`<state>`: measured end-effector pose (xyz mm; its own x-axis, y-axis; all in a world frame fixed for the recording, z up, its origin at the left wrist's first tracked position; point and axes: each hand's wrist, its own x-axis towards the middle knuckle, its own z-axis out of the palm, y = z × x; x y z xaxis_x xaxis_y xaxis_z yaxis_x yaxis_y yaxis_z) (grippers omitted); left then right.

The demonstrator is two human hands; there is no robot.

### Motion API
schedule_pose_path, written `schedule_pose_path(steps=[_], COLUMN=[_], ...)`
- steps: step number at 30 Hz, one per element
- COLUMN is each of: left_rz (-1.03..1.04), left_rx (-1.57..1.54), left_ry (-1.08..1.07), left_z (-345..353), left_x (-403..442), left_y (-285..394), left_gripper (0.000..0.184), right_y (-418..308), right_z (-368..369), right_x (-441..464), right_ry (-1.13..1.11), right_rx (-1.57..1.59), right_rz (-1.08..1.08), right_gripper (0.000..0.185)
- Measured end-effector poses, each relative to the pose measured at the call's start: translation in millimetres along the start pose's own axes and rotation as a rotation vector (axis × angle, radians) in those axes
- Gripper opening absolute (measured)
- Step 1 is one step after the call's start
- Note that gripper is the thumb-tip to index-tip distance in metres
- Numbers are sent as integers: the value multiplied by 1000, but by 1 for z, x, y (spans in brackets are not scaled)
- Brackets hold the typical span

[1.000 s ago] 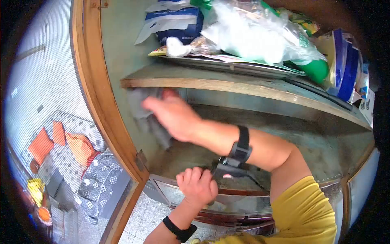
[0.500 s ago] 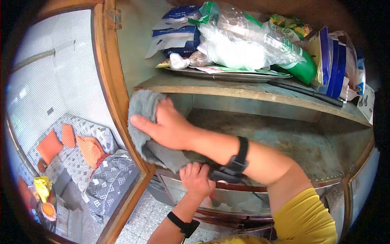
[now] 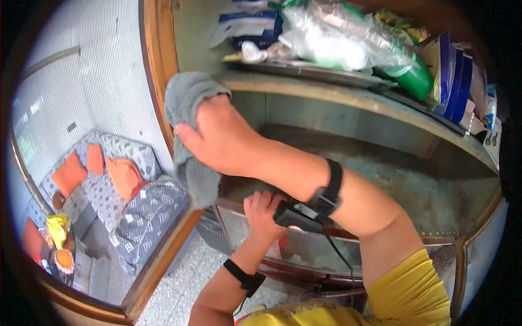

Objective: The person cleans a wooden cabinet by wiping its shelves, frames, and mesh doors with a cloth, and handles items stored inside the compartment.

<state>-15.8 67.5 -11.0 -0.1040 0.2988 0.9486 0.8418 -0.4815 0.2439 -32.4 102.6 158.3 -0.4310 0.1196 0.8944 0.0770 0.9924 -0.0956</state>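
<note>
My right hand (image 3: 220,133) is closed on a grey cloth (image 3: 198,182), pressing it near the cabinet's left frame post at the end of the upper shelf. Part of the cloth hangs below the hand. Lower down, my left hand (image 3: 263,214) has its fingers curled over the front edge of the lower shelf (image 3: 348,236). Beside those fingers, under my right wrist, is a black box (image 3: 299,217) with a cable; what it is fixed to is unclear. Black bands circle both wrists.
The upper shelf (image 3: 304,87) carries a metal tray (image 3: 348,77) with plastic bags, blue-and-white packs (image 3: 250,24), a green bottle (image 3: 410,79) and blue-edged packages (image 3: 454,81). At left, an open wood-framed mesh door (image 3: 163,271) stands before a sofa (image 3: 152,217) with orange cushions.
My right hand has moved up with the grey cloth, from below the upper shelf to about its level. My left hand stays at the lower shelf edge. The view has shifted slightly.
</note>
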Motion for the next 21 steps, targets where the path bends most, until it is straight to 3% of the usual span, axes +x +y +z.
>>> schedule_pose_path(steps=[1, 2, 4, 5, 6, 8, 9, 11, 12, 16, 18, 20, 21], left_rz=[5, 13, -32, -61, -75, 218, 192, 157, 159, 80, -30, -124, -209], left_rx=[-12, -24, 73, 162, 162, -36, -106, -183, -233, -317, -249, -241, -233], left_ry=[42, 91, -22, -137, -143, -29, -42, -71, -89, -58, -25, 4, 33], left_z=[2, 6, 8, 7, 2, -11, -19, -32, -37, -68, -84, -89, -88], left_x=[0, -4, -17, -24, -32, -46, -56, -69, -71, -44, -31, -29, -27], left_y=[-1, -3, -5, -4, 2, 23, 37, 56, 59, 58, 48, 29, 25], left_gripper=[28, 29, 26, 24, 24, 22, 24, 27, 26, 22, 17, 16, 15], right_y=[2, 8, 8, 7, 17, 47, 43, 31, 25, 23, 38, 42, 38], right_z=[14, 18, 5, -8, -12, -25, -24, -19, -5, -2, -30, -73, -99], right_x=[-5, -15, -31, -37, -49, -61, -61, -62, -75, -102, -117, -132, -128], right_ry=[177, 163, -354, -582, -579, -805, -814, -1171, -1208, -1124, -1179, -1088, -1162], right_rx=[-130, -121, -275, -133, -30, -3, 4, -212, -176, -76, 6, 105, 92], right_rz=[-259, -252, -210, -50, 11, 7, 11, 228, 259, 279, -4, 15, 87], right_gripper=[19, 19, 19, 24, 28, 39, 39, 54, 63, 43, 32, 30, 29])
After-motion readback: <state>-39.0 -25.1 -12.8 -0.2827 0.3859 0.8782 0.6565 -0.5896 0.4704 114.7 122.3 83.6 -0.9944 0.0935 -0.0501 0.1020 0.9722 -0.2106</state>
